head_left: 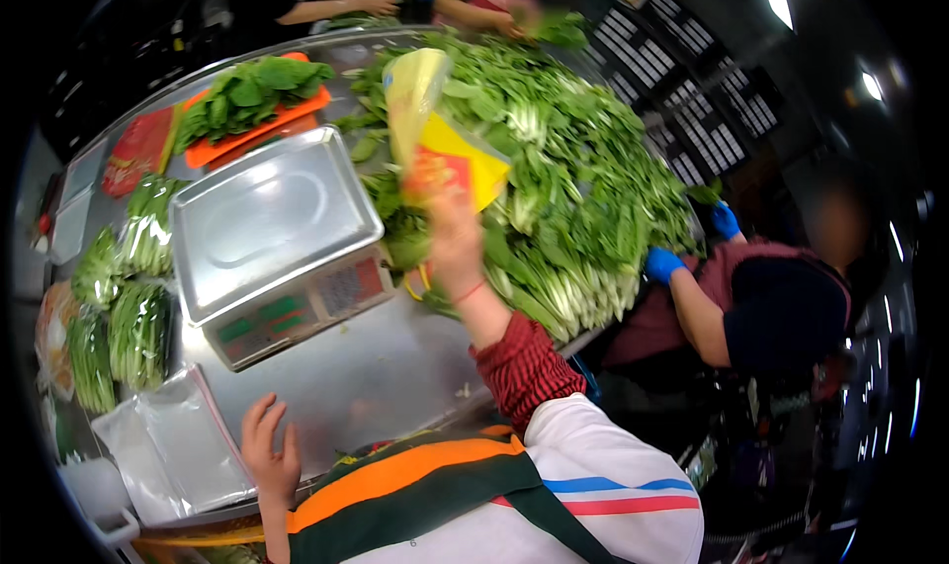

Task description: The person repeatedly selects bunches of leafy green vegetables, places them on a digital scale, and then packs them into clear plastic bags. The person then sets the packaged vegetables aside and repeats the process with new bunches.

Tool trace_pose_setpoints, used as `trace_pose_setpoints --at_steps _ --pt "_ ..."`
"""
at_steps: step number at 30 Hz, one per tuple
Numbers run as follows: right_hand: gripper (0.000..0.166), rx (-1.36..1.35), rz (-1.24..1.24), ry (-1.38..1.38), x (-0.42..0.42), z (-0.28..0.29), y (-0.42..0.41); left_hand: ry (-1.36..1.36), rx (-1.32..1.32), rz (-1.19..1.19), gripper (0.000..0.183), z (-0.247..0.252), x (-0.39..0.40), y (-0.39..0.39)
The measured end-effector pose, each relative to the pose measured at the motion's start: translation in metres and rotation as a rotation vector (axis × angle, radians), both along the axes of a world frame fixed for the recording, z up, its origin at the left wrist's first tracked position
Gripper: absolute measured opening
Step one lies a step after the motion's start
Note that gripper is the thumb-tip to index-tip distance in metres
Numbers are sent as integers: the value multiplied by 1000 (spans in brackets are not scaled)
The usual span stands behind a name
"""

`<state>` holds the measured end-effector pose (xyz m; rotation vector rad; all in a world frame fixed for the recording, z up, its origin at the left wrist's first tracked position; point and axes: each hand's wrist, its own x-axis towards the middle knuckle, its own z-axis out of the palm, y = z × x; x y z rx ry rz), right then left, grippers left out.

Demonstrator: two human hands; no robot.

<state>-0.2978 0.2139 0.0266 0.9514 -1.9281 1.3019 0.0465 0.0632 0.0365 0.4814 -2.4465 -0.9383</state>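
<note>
My right hand (456,241), blurred, is shut on a yellow-and-red plastic bag (474,160), which stands up from the fingers over the greens. Under and beyond it spreads a large heap of leafy green vegetables (571,163) with pale stems. Low over the steel table (356,364), my left hand (273,442) is held up with its fingers apart and nothing in them. Just left of that hand lies a stack of clear plastic bags (174,445). Between my hands and farther out sits a weighing scale with a bare steel pan (274,223).
Bagged greens (141,334) line the left side. Behind the scale, leafy greens (252,93) rest on an orange tray (320,103), beside a red bag (137,152). At right, a co-worker's blue-gloved hand (663,265) touches the heap's edge. Other people's hands (374,4) work across the table.
</note>
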Motion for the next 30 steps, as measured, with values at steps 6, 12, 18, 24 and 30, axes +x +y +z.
trace_pose_setpoints --at_steps 6,12,18,24,30 --pt "32 814 870 218 130 -62 22 284 -105 -486 36 63 -72 19" --pt "17 616 305 -349 115 -68 116 -378 -242 -498 47 -16 -56 15" --pt "21 973 -435 -551 71 -65 193 -562 107 -606 45 -28 -70 24" --pt "29 521 250 -939 110 -31 138 -440 1533 -375 42 -71 -135 106" --pt "21 619 -591 -479 29 -59 161 -380 1689 -392 21 -62 -162 122"
